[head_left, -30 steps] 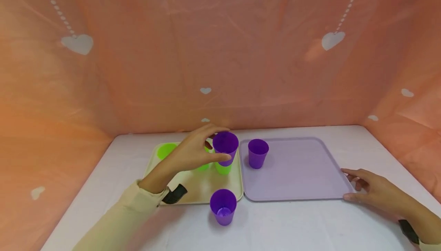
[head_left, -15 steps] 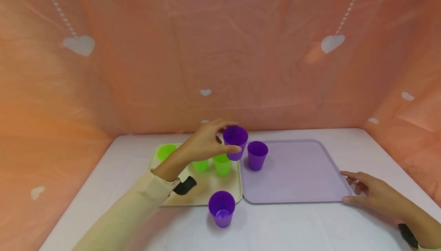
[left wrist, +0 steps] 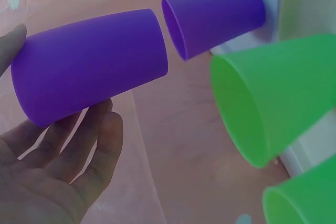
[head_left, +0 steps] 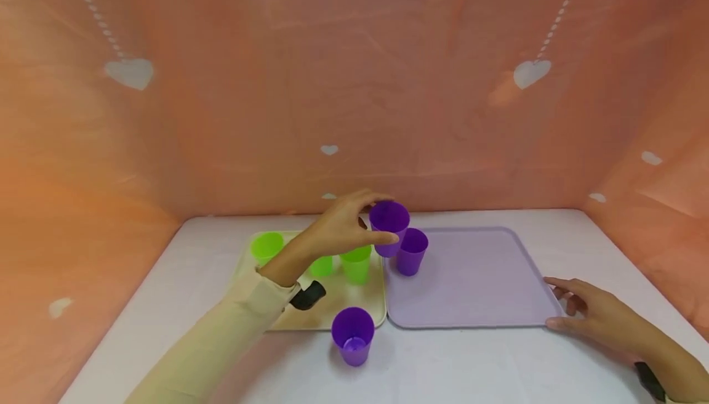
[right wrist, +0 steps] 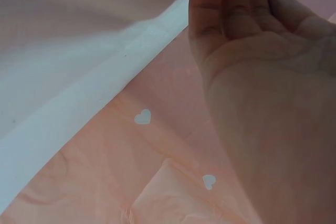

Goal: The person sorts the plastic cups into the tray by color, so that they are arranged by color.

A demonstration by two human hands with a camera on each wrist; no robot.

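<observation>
Gripping purple cup [head_left: 390, 222] mouth up, long axis near upright, in left hand [head_left: 343, 226]; resting right hand [head_left: 600, 316] against lilac tray [head_left: 476, 281], fingers apart.

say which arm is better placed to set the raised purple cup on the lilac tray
Left, probably: the left grip holds the raised purple cup by the left edge of the lilac tray; the right grip holds no cup and sits at the tray's right end.
</observation>
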